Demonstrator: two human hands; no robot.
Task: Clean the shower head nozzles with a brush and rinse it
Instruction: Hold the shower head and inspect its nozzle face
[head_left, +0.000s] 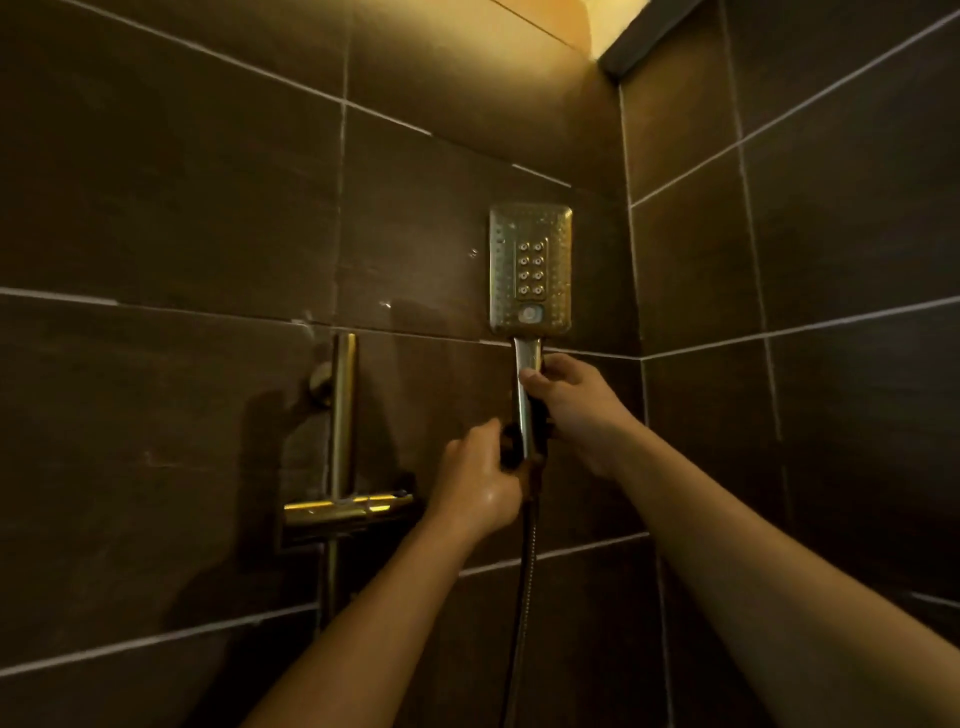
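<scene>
Wall (156, 208): dark tiles with pale grout lines, meeting a second tiled wall in a corner at 3 o'clock of my hands.

Rail (344, 415): a brass upright fixed to the wall, at 9 o'clock of my left hand and well apart from it.

Mixer (348, 506): a brass crossbar on the rail's lower part, at 6 o'clock of the rail's top mount, catching a yellow glint.

Left hand (478, 483): raised, back towards me and wet-looking, with its fingers curled onto the holder.

Holder (511, 449): a black bracket around the foot of the handle, partly hidden by my fingers.

Hose (522, 597): dark, hanging from the handle's foot towards 6 o'clock and out of view.

Shower head (530, 267): rectangular and brass-toned, upright, its nozzle face towards me, at 12 o'clock of both hands, with eight larger nozzles in two columns and a pale button beneath.

Handle (527, 358): chrome, running down from the head into the holder.

Right hand (576, 410): clamped on the handle, thumb across its front, at 2 o'clock of my left hand. The two hands are near but not touching.
</scene>
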